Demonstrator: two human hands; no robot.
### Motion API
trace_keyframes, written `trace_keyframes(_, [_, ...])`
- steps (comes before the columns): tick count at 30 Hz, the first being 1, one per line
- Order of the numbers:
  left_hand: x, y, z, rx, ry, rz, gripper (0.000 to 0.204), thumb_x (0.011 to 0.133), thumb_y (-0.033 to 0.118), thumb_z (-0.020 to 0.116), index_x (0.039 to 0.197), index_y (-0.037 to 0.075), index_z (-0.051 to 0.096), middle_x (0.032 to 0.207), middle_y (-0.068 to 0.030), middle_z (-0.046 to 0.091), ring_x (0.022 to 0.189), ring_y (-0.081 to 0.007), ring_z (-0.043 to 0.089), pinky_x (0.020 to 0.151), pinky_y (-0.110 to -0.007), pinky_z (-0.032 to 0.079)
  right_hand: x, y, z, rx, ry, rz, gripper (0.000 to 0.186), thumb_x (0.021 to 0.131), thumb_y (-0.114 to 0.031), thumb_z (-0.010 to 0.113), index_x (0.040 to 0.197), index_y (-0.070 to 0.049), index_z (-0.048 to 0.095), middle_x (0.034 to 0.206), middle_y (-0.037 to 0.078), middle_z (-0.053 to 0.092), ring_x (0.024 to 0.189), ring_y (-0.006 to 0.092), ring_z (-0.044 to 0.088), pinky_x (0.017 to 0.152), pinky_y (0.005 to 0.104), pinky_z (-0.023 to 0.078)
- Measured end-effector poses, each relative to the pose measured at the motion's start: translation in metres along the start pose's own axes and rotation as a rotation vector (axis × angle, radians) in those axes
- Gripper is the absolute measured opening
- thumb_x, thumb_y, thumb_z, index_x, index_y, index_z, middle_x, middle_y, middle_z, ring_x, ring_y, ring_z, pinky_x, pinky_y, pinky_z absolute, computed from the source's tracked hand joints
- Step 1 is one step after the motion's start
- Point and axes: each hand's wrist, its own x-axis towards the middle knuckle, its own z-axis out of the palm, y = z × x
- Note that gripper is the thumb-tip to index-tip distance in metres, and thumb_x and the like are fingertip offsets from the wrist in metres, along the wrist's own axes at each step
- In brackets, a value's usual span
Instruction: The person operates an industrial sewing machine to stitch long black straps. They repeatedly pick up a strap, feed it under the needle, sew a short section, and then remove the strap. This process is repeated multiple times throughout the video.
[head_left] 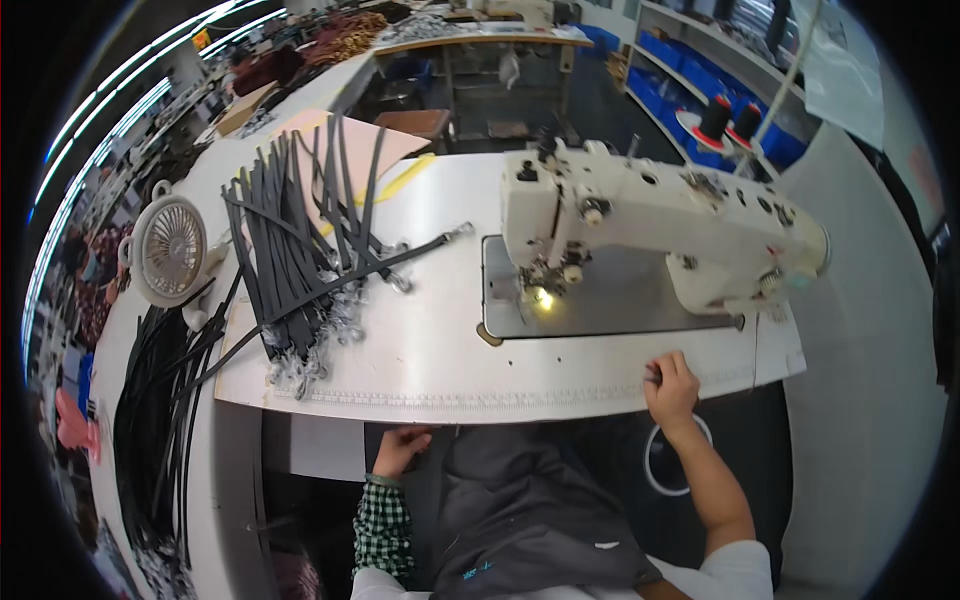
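Note:
My right hand [672, 388] rests at the front edge of the white sewing table [430, 350], right of its middle. Its fingers are curled into a pinch, and whatever may lie between them is too small to make out. Lower and to the left, my left hand [402, 452] is just below the table edge with its fingers drawn together; what they may hold is hidden. Beyond the right hand stands a white sewing machine [640, 215], its lamp lit over the metal bed plate [620, 300]. A pile of dark grey straps [290, 230] with metal clasps lies on the table's left.
More dark straps [150, 430] hang over a surface at far left, near a small round fan [172, 248]. Pink sheet material [390, 148] lies behind the pile. Thread spools [713, 120] stand behind the machine. A white ring [650, 465] shows below the right forearm.

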Motion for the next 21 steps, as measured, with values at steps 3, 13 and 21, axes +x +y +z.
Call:
trace_keyframes(3, [-0.058, 0.087, 0.011, 0.137, -0.337, 0.228, 0.023, 0.074, 0.006, 0.067, 0.096, 0.0, 0.063, 0.077, -0.0062, 0.062, 0.074, -0.0123, 0.058, 0.066, -0.023, 0.046, -0.002, 0.003, -0.001, -0.016, 0.018, -0.009, 0.014, 0.064, -0.007, 0.06, 0.076, -0.007, 0.054, 0.075, 0.007, 0.051, 0.063, 0.0272, 0.055, 0.054, 0.0364, 0.044])
trace_keyframes(13, [0.105, 0.211, 0.125, 0.974, 0.239, 0.797, 0.04, 0.066, 0.033, 0.071, 0.083, -0.002, 0.06, 0.083, -0.0139, 0.056, 0.082, -0.0266, 0.053, 0.07, -0.036, 0.045, 0.0, 0.003, 0.003, -0.041, 0.072, -0.007, 0.014, 0.064, -0.007, 0.061, 0.076, -0.007, 0.054, 0.075, 0.006, 0.051, 0.063, 0.0266, 0.055, 0.054, 0.0361, 0.044])
trace_keyframes(21, [0.151, 0.208, 0.139, 1.101, 0.095, 0.671, 0.016, 0.071, 0.013, 0.061, 0.081, 0.0, 0.06, 0.084, -0.0152, 0.055, 0.083, -0.032, 0.053, 0.073, -0.037, 0.044, -0.002, 0.007, 0.001, -0.058, 0.092, 0.026, 0.013, 0.064, -0.007, 0.06, 0.074, -0.007, 0.053, 0.074, 0.006, 0.051, 0.061, 0.0266, 0.055, 0.052, 0.0362, 0.044])
